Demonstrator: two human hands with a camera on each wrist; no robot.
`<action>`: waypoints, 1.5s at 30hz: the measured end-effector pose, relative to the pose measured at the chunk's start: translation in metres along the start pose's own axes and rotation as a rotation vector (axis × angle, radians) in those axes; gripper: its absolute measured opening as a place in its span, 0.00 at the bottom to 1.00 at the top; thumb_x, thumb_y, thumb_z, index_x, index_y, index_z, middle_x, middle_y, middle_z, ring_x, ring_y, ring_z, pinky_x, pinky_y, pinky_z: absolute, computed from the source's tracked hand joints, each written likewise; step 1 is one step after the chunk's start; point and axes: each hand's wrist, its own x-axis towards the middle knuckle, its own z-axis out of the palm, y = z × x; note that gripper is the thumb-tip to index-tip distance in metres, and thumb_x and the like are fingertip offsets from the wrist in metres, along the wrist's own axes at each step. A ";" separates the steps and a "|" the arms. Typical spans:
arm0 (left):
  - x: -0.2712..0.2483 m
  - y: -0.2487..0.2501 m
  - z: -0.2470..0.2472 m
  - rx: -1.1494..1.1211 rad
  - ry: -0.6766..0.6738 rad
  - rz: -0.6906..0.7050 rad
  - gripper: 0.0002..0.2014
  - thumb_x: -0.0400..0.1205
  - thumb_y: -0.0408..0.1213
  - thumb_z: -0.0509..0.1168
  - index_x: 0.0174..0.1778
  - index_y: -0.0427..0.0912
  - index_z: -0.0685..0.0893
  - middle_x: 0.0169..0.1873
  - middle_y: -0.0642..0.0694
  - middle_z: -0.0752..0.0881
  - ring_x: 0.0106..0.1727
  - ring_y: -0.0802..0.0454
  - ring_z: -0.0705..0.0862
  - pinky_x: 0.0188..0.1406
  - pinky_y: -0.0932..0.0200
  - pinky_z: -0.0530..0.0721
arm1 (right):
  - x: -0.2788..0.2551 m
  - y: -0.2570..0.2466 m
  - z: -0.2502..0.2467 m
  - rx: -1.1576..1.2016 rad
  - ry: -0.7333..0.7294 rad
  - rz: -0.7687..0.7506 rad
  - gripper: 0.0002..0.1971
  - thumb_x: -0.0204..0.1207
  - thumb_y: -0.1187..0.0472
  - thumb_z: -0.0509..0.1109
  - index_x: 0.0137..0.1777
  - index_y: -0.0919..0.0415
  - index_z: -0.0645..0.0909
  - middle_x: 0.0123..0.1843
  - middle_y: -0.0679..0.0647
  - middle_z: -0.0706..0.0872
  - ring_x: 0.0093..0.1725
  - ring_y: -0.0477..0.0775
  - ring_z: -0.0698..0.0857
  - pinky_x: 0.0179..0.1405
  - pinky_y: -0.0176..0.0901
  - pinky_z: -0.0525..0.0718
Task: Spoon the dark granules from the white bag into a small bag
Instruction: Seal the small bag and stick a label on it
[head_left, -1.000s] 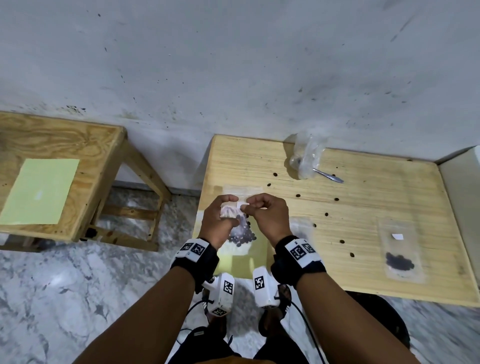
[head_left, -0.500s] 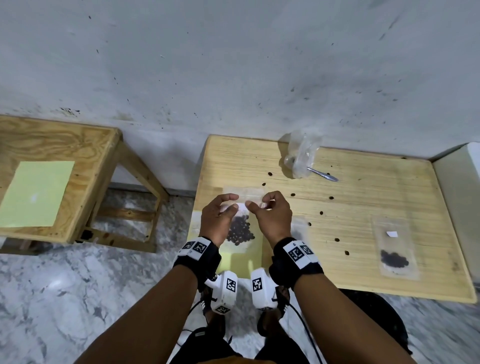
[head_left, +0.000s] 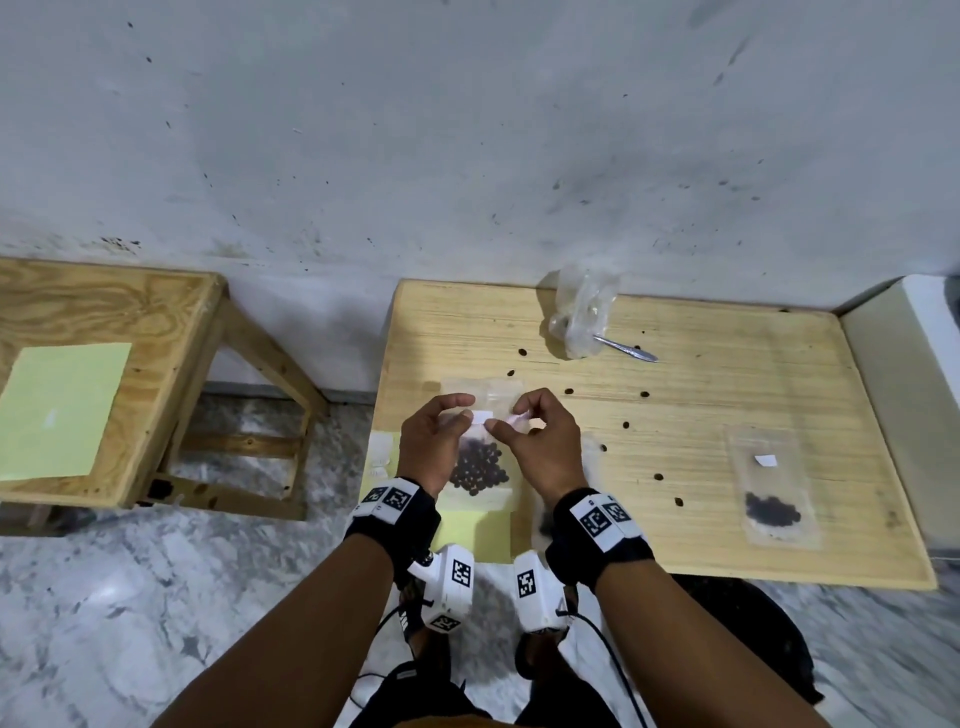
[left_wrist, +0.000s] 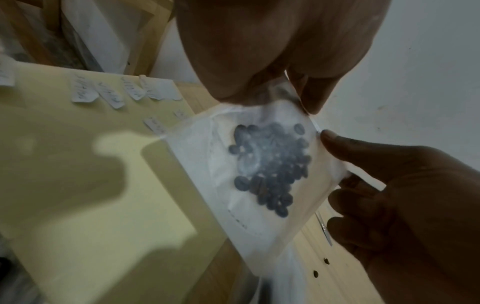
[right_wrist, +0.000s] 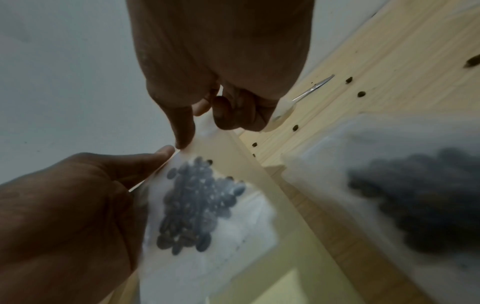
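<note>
While both hands (head_left: 488, 441) pinch top — small bag (head_left: 480, 452) hangs upright.

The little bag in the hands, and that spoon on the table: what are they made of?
Bag: looks like thin clear plastic film; the dark granules show through and it creases. Spoon: probably polished metal, silvery with a bright glint. Table: pale unpainted wood, grain visible.
</note>
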 end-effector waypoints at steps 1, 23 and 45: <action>0.001 0.002 0.004 -0.023 -0.006 -0.022 0.09 0.79 0.30 0.70 0.50 0.48 0.91 0.31 0.45 0.80 0.32 0.53 0.74 0.35 0.63 0.75 | -0.001 0.001 -0.007 0.011 0.002 0.010 0.14 0.67 0.60 0.83 0.43 0.57 0.79 0.43 0.45 0.84 0.46 0.44 0.82 0.46 0.43 0.80; -0.053 -0.020 0.283 0.090 -0.562 -0.386 0.19 0.81 0.22 0.67 0.68 0.35 0.80 0.67 0.39 0.78 0.48 0.42 0.81 0.39 0.54 0.80 | 0.000 0.113 -0.297 -0.249 0.346 0.368 0.16 0.67 0.61 0.81 0.55 0.50 0.88 0.56 0.51 0.87 0.54 0.53 0.87 0.55 0.43 0.83; -0.054 -0.009 0.291 0.196 -0.509 -0.268 0.11 0.83 0.31 0.66 0.60 0.45 0.83 0.62 0.43 0.84 0.42 0.49 0.87 0.37 0.57 0.79 | 0.000 0.107 -0.272 -0.345 0.263 0.175 0.07 0.74 0.63 0.72 0.50 0.51 0.86 0.46 0.46 0.86 0.45 0.50 0.84 0.44 0.42 0.78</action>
